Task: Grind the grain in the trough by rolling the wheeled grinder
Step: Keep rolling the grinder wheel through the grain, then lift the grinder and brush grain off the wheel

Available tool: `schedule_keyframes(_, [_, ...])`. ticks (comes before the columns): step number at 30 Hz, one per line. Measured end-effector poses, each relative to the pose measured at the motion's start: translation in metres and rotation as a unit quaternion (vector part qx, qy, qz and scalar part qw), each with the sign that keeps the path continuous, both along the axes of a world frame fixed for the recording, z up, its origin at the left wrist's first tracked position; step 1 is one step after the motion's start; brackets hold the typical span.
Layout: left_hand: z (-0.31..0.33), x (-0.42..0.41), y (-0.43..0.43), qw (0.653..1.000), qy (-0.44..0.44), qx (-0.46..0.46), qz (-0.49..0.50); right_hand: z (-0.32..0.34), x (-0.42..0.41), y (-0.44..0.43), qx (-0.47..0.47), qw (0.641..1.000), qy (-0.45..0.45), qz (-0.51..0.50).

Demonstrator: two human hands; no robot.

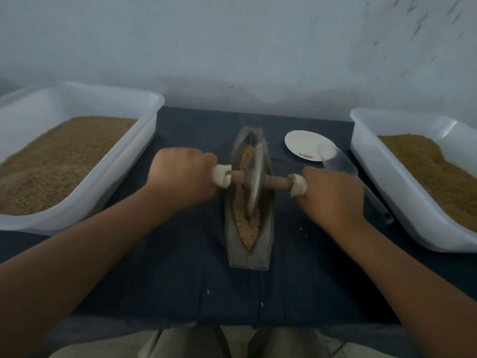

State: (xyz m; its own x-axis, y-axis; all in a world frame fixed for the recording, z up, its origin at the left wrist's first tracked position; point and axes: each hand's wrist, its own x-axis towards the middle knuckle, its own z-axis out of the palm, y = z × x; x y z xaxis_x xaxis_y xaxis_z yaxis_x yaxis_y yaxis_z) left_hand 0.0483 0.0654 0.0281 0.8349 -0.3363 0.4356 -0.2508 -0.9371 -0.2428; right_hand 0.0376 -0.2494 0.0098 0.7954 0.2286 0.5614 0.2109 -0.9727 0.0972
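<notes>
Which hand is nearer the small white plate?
Right. The right hand grips the grinder handle just this side of the white plate; the left hand is across the trough.

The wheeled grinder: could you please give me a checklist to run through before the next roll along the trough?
1. Left hand grips the grinder's wrapped handle end: ok.
2. Right hand grips the other end: ok.
3. Wheel sits in the trough, not on its rim: ok.
4. Grain lies in the wheel's path, ahead and behind: ok.
5. Trough steady on the cloth: cannot tell.
6. Scoop clear of the right hand: cannot tell; it lies close behind.
</notes>
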Motion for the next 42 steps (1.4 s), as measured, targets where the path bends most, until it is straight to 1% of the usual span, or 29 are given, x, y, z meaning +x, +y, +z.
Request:
schedule_keyframes(3, [0.013, 0.045, -0.013, 0.997, 0.048, -0.029, 0.048, 0.012, 0.043, 0.013, -0.006, 0.999, 0.015, -0.037])
schedule_keyframes(5, [0.017, 0.061, -0.017, 0.994, 0.063, -0.056, 0.063, 0.025, 0.063, 0.022, -0.011, 0.997, 0.041, -0.057])
schedule_keyframes(7, [0.017, 0.058, -0.017, 0.994, 0.066, -0.065, 0.063, 0.033, 0.067, 0.024, -0.006, 0.994, 0.081, -0.075])
schedule_keyframes(9, [0.013, 0.041, -0.014, 0.995, 0.068, -0.05, 0.051, 0.032, 0.053, 0.019, 0.011, 0.989, 0.123, -0.082])
schedule_keyframes(12, [0.007, 0.01, -0.007, 0.997, 0.057, -0.023, 0.036, 0.026, 0.014, 0.007, -0.014, 0.988, 0.151, -0.024])
schedule_keyframes(16, [0.002, -0.018, -0.001, 0.994, 0.085, -0.044, 0.043, 0.05, -0.017, -0.001, 0.001, 0.978, 0.193, 0.077])
schedule_keyframes(17, [-0.001, -0.021, -0.001, 0.993, 0.089, -0.061, 0.052, 0.058, -0.019, -0.001, 0.015, 0.972, 0.208, 0.107])
schedule_keyframes(20, [-0.011, -0.024, -0.001, 0.986, 0.088, -0.123, 0.071, 0.08, -0.021, 0.002, 0.103, 0.948, 0.252, 0.163])
schedule_keyframes(21, [-0.014, -0.024, -0.001, 0.985, 0.082, -0.131, 0.071, 0.084, -0.02, 0.004, 0.102, 0.945, 0.26, 0.17])
schedule_keyframes(23, [-0.019, -0.024, 0.0, 0.987, 0.06, -0.135, 0.06, 0.087, -0.015, 0.008, 0.054, 0.946, 0.27, 0.172])
schedule_keyframes(25, [-0.02, -0.025, 0.0, 0.988, 0.039, -0.141, 0.049, 0.089, -0.013, 0.01, 0.035, 0.942, 0.286, 0.17])
schedule_keyframes(27, [-0.021, -0.027, -0.001, 0.987, 0.031, -0.151, 0.053, 0.093, -0.015, 0.006, 0.065, 0.945, 0.269, 0.177])
schedule_keyframes(28, [-0.022, -0.028, -0.001, 0.986, 0.03, -0.155, 0.058, 0.095, -0.018, 0.002, 0.115, 0.951, 0.22, 0.182])
schedule_keyframes(29, [-0.024, -0.029, -0.001, 0.985, 0.03, -0.159, 0.063, 0.094, -0.022, -0.006, 0.189, 0.954, 0.153, 0.174])
schedule_keyframes(30, [-0.025, -0.03, 0.0, 0.983, 0.033, -0.166, 0.068, 0.091, -0.025, -0.018, 0.264, 0.949, 0.081, 0.153])
schedule_keyframes(31, [-0.026, -0.031, 0.001, 0.981, 0.038, -0.175, 0.072, 0.086, -0.03, -0.029, 0.308, 0.944, 0.026, 0.112])
schedule_keyframes(32, [-0.028, -0.032, 0.002, 0.978, 0.044, -0.188, 0.075, 0.078, -0.036, -0.04, 0.311, 0.949, 0.013, 0.061])
schedule_keyframes(33, [-0.029, -0.032, 0.003, 0.975, 0.047, -0.206, 0.074, 0.067, -0.042, -0.052, 0.274, 0.961, 0.045, 0.005])
schedule_keyframes(34, [-0.03, -0.033, 0.003, 0.969, 0.049, -0.231, 0.07, 0.054, -0.048, -0.063, 0.207, 0.972, 0.105, -0.042])
schedule_keyframes(35, [-0.03, -0.034, 0.003, 0.962, 0.048, -0.26, 0.069, 0.041, -0.056, -0.069, 0.127, 0.974, 0.169, -0.078])
schedule_keyframes(36, [-0.029, -0.034, 0.003, 0.952, 0.047, -0.292, 0.071, 0.029, -0.062, -0.073, 0.056, 0.969, 0.221, -0.097])
schedule_keyframes(37, [-0.028, -0.035, 0.002, 0.942, 0.047, -0.322, 0.076, 0.021, -0.066, -0.074, 0.012, 0.963, 0.255, -0.085])
schedule_keyframes(40, [-0.026, -0.036, 0.002, 0.925, 0.054, -0.365, 0.094, 0.01, -0.067, -0.075, -0.007, 0.954, 0.301, -0.008])
schedule_keyframes(41, [-0.026, -0.036, 0.002, 0.921, 0.058, -0.372, 0.101, 0.01, -0.065, -0.075, -0.008, 0.95, 0.312, 0.0])
schedule_keyframes(42, [-0.026, -0.036, 0.003, 0.917, 0.062, -0.379, 0.106, 0.012, -0.063, -0.075, 0.016, 0.948, 0.319, 0.001])
